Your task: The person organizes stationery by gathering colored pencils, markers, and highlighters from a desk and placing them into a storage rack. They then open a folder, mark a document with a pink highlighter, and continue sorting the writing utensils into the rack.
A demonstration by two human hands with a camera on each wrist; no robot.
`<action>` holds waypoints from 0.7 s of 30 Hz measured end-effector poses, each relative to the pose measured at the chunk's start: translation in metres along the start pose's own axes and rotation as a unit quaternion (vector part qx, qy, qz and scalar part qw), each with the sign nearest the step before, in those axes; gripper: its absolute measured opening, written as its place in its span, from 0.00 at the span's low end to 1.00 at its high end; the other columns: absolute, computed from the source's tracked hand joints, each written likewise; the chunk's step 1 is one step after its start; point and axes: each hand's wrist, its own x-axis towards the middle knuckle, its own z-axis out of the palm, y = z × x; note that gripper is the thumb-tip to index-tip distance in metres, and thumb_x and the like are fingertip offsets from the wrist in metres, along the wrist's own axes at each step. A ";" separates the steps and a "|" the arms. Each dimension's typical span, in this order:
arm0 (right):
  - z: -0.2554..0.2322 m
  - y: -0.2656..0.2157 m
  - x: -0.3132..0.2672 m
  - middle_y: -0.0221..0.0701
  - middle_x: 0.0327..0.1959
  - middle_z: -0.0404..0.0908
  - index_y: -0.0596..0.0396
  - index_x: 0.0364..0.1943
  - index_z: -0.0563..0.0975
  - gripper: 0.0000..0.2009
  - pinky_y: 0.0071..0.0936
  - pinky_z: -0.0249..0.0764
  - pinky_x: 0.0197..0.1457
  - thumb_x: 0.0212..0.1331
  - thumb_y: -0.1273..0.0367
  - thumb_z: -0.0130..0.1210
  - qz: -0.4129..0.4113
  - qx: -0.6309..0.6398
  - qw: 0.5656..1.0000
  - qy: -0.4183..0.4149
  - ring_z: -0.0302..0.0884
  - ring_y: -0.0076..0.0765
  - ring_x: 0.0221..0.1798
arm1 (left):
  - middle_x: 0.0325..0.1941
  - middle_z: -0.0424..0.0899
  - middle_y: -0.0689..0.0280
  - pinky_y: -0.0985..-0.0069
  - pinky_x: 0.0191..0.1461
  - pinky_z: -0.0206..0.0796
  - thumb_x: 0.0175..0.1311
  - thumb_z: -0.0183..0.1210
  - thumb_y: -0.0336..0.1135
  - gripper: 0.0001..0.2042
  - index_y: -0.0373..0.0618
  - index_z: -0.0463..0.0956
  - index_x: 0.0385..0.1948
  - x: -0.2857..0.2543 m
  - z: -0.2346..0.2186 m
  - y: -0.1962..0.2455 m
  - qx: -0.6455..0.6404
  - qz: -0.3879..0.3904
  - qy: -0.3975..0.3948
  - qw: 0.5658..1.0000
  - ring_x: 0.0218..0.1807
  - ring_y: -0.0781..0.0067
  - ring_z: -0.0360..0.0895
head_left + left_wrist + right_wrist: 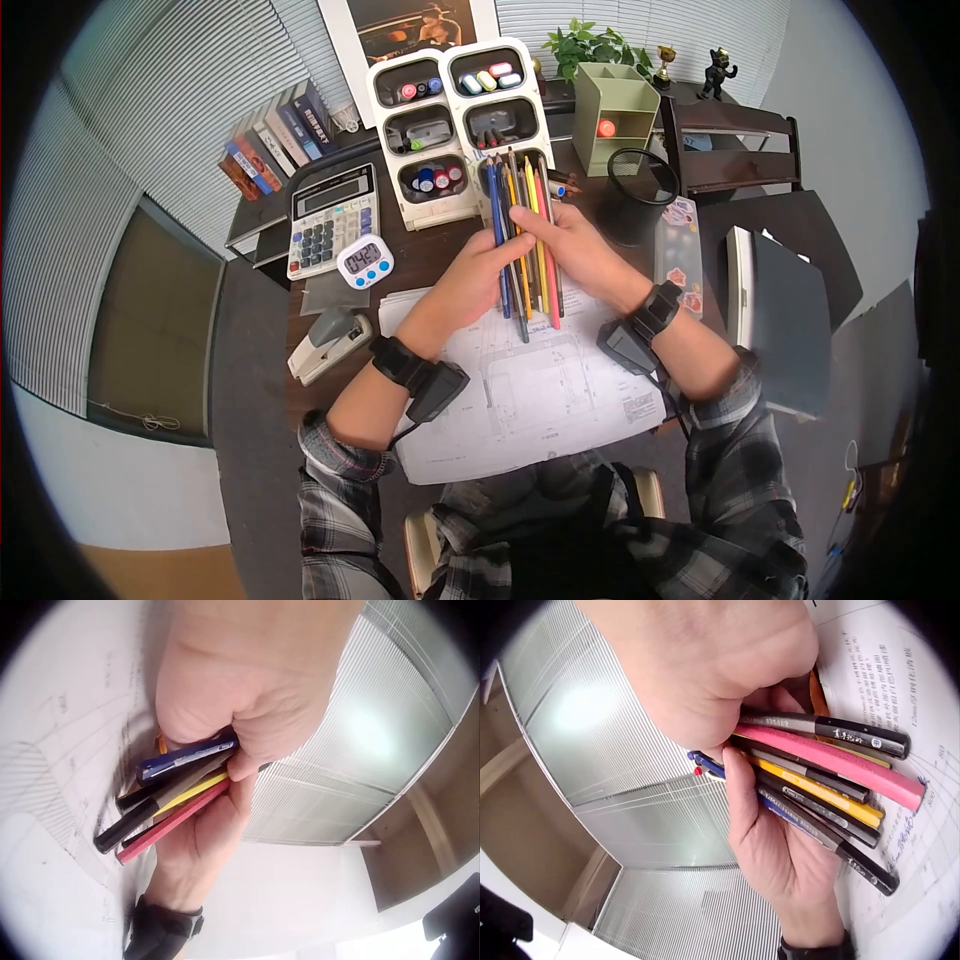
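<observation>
Both hands hold one bundle of pencils (pixel 529 283) over the middle of the desk, blue, black, yellow and pink among them. My left hand (pixel 470 280) grips it from the left and my right hand (pixel 592 265) from the right, thumbs across the front. In the left wrist view, the pencil ends (pixel 161 801) stick out below the palms, close over the paper. The right wrist view shows a pink pencil (pixel 840 761) among dark ones and a yellow-orange one. Drawing sheets (pixel 540 400) lie under the hands.
Behind the hands stands a white organizer (pixel 455 125) with markers in its compartments. A calculator (pixel 325 225), a timer (pixel 365 262) and a stapler (pixel 328 345) are at left. At right are a black mesh cup (pixel 640 195), a sticker-covered case (pixel 679 255) and a dark binder (pixel 785 320).
</observation>
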 end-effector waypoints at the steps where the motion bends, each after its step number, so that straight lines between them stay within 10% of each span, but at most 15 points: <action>1: 0.000 0.000 0.000 0.27 0.37 0.83 0.61 0.46 0.80 0.17 0.20 0.75 0.43 0.70 0.58 0.54 0.000 -0.001 1.000 -0.001 0.78 0.17 0.38 | 0.49 0.79 0.63 0.74 0.52 0.73 0.72 0.56 0.33 0.15 0.35 0.70 0.55 0.000 0.001 0.000 0.004 0.006 -0.002 1.000 0.49 0.77 0.79; 21: 0.000 -0.001 0.000 0.27 0.38 0.84 0.60 0.46 0.80 0.15 0.20 0.76 0.42 0.68 0.61 0.58 -0.004 0.021 0.999 0.030 0.79 0.18 0.38 | 0.48 0.82 0.62 0.72 0.53 0.76 0.74 0.53 0.32 0.13 0.36 0.72 0.54 0.003 0.000 -0.007 0.002 0.016 0.008 1.000 0.48 0.73 0.82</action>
